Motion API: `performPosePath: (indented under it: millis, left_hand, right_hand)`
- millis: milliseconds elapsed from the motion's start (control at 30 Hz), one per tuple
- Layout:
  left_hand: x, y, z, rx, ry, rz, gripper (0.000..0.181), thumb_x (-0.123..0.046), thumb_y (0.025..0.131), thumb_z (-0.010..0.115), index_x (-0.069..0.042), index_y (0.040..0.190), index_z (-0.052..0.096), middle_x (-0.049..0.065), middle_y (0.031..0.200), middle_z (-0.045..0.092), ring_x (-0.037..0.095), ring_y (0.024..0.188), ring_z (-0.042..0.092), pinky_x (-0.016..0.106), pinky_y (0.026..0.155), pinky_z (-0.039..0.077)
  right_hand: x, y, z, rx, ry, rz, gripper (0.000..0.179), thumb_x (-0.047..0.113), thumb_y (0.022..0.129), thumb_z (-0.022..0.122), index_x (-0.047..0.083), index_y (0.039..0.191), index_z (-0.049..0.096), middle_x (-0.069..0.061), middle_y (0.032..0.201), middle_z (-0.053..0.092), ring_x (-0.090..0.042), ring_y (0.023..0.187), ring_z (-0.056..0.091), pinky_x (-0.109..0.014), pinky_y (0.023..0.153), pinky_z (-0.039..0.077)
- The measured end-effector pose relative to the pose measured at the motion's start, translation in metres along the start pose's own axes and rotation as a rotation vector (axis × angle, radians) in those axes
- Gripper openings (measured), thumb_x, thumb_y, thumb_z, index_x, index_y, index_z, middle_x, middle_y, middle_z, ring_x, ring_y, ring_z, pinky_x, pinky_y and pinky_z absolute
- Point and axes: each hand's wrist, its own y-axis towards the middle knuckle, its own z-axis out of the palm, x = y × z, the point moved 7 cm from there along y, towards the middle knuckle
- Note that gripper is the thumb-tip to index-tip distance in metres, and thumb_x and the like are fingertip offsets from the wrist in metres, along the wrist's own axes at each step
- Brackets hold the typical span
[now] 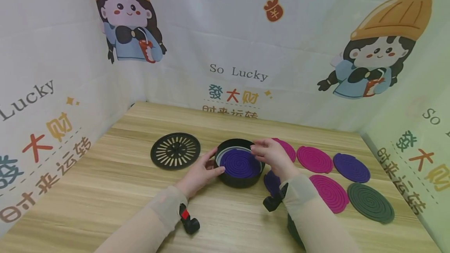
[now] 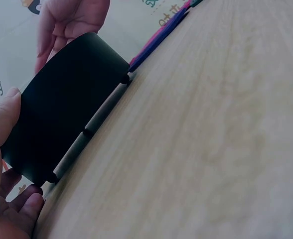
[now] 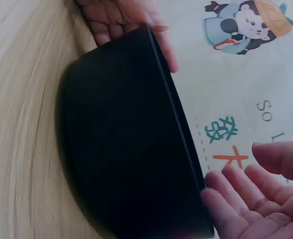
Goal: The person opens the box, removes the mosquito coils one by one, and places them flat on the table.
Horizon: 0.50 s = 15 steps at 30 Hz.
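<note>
A round black mosquito coil holder [image 1: 240,182] stands on the table, a purple mosquito coil [image 1: 239,163] lying flat inside it over a pale lining. My left hand [image 1: 200,175] grips the holder's left side, thumb by the near rim. The left wrist view shows the fingers of that hand [image 2: 12,204] low against the holder's dark wall [image 2: 72,104]. At the right rim is my right hand [image 1: 272,155], its fingers loosely bent. In the right wrist view the fingertips of this hand [image 3: 261,199] meet the rim, with the thumb standing apart.
Left of the holder lies a black slotted lid [image 1: 175,150]. To the right are several loose coils, including a pink coil [image 1: 314,159], a purple coil [image 1: 351,168] and a dark green coil [image 1: 370,203]. My right forearm partly covers others. Printed cloth [image 1: 197,30] walls in the table.
</note>
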Motion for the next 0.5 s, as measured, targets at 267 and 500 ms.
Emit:
performPosePath:
  millis: [267, 500]
  left_hand:
    - [-0.028, -0.017, 0.004, 0.041, 0.005, -0.010, 0.078, -0.014, 0.088, 0.071, -0.008, 0.152, 0.027, 0.024, 0.141, 0.044, 0.035, 0.128, 0.044, 0.040, 0.096, 0.045]
    - [-0.031, -0.018, 0.004, 0.042, 0.008, -0.011, 0.076, -0.013, 0.089, 0.070, -0.008, 0.152, 0.028, 0.024, 0.141, 0.044, 0.034, 0.127, 0.045, 0.040, 0.096, 0.045]
  right_hand:
    - [-0.002, 0.011, 0.012, -0.072, -0.095, -0.005, 0.044, 0.005, 0.093, 0.059, -0.006, 0.134, 0.049, -0.025, 0.132, 0.052, -0.035, 0.124, 0.048, -0.046, 0.105, 0.036]
    - [-0.004, 0.016, 0.020, -0.134, -0.208, 0.005, 0.041, 0.006, 0.090, 0.061, -0.007, 0.129, 0.054, -0.024, 0.132, 0.053, -0.035, 0.124, 0.048, -0.046, 0.105, 0.035]
